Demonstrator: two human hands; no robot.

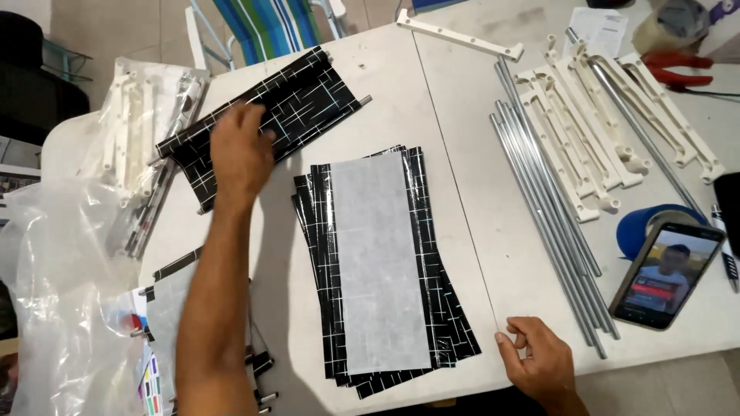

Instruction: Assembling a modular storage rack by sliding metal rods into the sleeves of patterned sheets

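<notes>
Right hand point(539, 356) nearest us, down at the front edge of the white worktop point(462, 115), fingers curled narrow, pinching what looks like the tip of a thin rod — too fine to be sure it's gripped. Just to its right lies the bundle of metal rods point(549, 219), long axis running away from us, slightly slanted, near ends almost at that hand.

Left hand point(240, 150) is way out across the worktop, flat and spread, palm pressing on the black fabric panel point(297, 100) w/ white line pattern. Not closed round it, just laid on top. That panel lies on a diagonal, upper right to lower left, a rod poking out each end; the hand sits on its lower-left part.

Btwn the two hands: stack of black panels point(381, 266), one w/ a pale grey backing strip up, long axis roughly toward us. Left arm runs just beside its left edge; right hand is near its bottom-right corner.

Far right: white plastic brackets point(586, 131), a phone point(667, 273) w/ lit screen leaning on a blue tape roll point(634, 227), red pliers point(682, 69). Left side: clear plastic bag point(54, 293), more white parts. Striped folding chair point(266, 27) behind.
</notes>
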